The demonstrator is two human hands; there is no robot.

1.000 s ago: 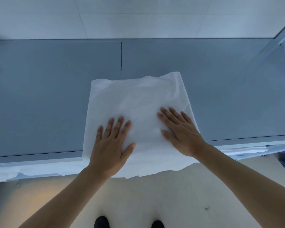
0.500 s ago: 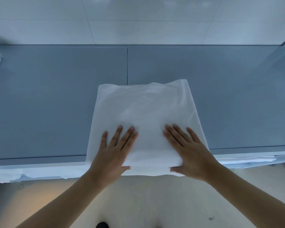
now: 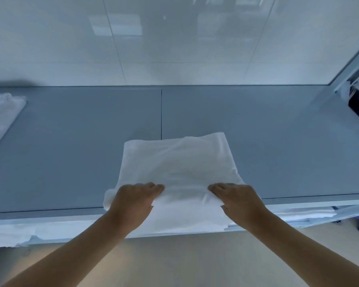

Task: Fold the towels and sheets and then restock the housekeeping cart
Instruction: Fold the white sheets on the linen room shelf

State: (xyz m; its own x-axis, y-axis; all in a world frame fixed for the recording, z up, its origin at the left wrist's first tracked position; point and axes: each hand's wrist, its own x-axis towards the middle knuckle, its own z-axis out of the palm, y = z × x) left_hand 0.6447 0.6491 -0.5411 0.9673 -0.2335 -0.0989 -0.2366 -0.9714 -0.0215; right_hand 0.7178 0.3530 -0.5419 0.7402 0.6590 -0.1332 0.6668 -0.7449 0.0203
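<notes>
A grey table (image 3: 71, 154) fills the middle of the view, with a thin seam (image 3: 161, 112) running from its far edge toward the near edge. Behind the far edge stands a glossy white tiled wall (image 3: 174, 42). Below the near edge lies a beige floor (image 3: 174, 262).

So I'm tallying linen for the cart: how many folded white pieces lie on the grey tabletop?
2: one at the near edge, gripped by both hands; one at the far left, cut off by the frame. More may lie out of view.
</notes>
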